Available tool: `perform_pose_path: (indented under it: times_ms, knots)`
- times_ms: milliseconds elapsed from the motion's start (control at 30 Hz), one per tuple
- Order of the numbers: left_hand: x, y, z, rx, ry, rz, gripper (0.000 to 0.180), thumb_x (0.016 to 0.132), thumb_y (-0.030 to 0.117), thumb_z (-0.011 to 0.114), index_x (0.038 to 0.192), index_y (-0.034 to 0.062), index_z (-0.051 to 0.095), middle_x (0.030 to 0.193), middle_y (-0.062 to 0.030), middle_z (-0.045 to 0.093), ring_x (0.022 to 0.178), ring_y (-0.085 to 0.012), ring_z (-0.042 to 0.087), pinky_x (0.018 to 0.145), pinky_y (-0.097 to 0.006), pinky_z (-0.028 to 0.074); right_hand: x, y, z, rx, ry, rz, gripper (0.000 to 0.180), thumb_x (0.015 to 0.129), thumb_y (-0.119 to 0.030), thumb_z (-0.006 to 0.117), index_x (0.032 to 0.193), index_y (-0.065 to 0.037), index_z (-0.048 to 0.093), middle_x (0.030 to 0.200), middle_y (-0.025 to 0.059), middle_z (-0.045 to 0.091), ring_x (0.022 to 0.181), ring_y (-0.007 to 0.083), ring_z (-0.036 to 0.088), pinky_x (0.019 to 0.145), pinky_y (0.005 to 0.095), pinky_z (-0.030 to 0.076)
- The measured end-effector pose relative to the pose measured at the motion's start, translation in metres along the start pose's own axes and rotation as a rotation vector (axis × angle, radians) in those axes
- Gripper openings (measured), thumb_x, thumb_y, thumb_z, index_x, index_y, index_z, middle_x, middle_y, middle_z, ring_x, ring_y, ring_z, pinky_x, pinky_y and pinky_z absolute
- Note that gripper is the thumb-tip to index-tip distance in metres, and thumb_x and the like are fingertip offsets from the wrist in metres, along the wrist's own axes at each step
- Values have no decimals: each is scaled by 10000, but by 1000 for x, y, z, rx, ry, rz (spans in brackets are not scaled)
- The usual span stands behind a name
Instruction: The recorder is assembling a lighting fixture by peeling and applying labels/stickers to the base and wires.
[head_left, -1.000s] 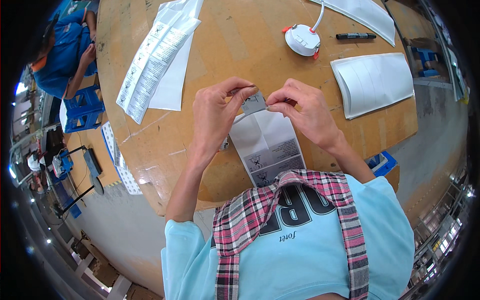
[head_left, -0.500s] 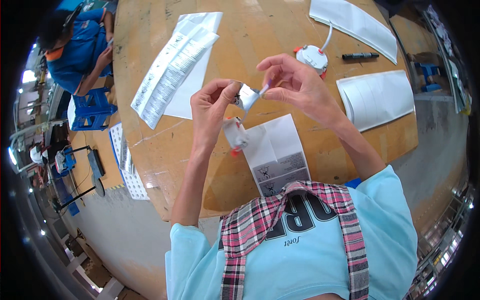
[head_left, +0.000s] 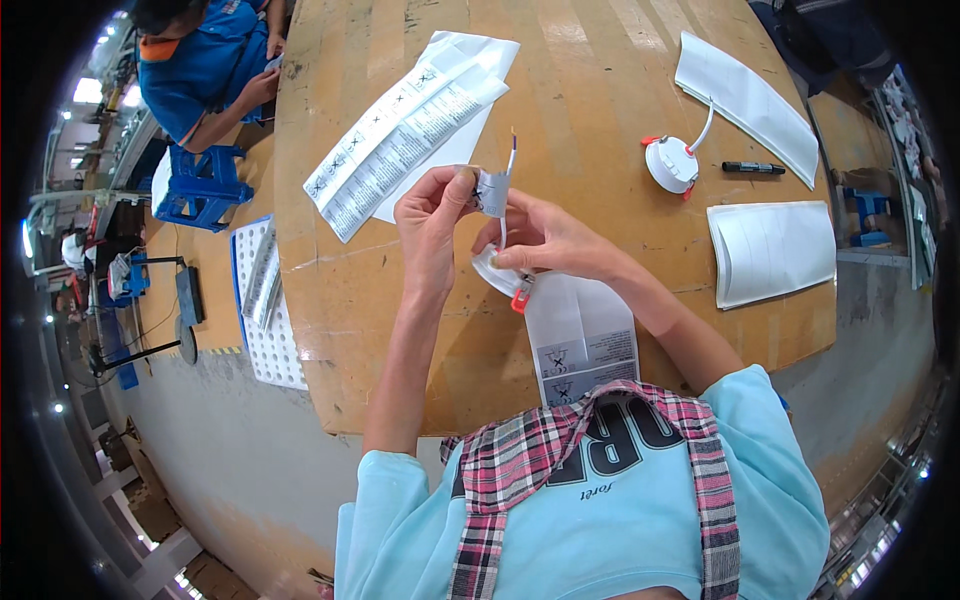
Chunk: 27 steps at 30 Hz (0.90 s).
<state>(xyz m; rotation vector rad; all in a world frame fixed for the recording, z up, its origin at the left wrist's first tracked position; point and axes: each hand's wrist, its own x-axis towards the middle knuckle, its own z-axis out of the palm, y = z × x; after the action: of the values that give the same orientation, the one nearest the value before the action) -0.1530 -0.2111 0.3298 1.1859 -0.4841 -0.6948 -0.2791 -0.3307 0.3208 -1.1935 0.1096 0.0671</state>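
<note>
My left hand (head_left: 432, 225) pinches a small silver-white printed label (head_left: 490, 194) between thumb and forefinger. The label lies against the white cable (head_left: 512, 160), whose bare wire ends point up above it. Just below, my right hand (head_left: 552, 240) grips a round white downlight (head_left: 496, 272) near where its cable comes out. One red-orange clip (head_left: 520, 298) sticks out from the lamp's side; my right fingers hide part of its body. Under both hands lies a white label sheet (head_left: 575, 325) with grey printed labels at its near end.
Printed label sheets (head_left: 400, 130) lie at the far left. A second downlight (head_left: 670, 165), a black marker (head_left: 753, 168) and white sheet stacks (head_left: 770, 255) rest at right. Beyond the table's left edge are a co-worker in blue (head_left: 205, 75), a blue stool (head_left: 205, 185) and a perforated white tray (head_left: 270, 345).
My right hand has moved from the cable end down to the downlight, which was dangling and is now held. The cable now stands upright past the label. The view has shifted.
</note>
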Motion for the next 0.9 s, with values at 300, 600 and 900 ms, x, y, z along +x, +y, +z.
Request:
perform_pose_path:
  times_ms: [300, 600, 900]
  knots:
    - [-6, -12, 19, 61, 199, 80, 142, 912, 140, 621, 929, 3, 657, 878, -50, 668, 782, -85, 617, 729, -263, 536, -24, 4, 16, -342, 631, -160, 219, 835, -193, 682, 851, 20, 634, 833, 60, 568, 783, 151, 575, 703, 280, 451]
    - [3, -41, 25, -11, 83, -12, 157, 914, 158, 620, 920, 5, 654, 851, -34, 665, 748, -82, 616, 732, -249, 529, -36, 9, 16, -695, 823, -96, 288, 787, -217, 712, 989, -34, 618, 945, 88, 568, 885, 215, 586, 754, 314, 468]
    - [10, -45, 23, -7, 51, -31, 214, 907, 191, 639, 928, -22, 657, 808, -43, 670, 724, -83, 617, 709, -242, 515, 1, -10, -18, -276, 691, -406, 253, 896, -193, 629, 1076, -20, 587, 1102, 68, 511, 1004, 147, 541, 875, 305, 446]
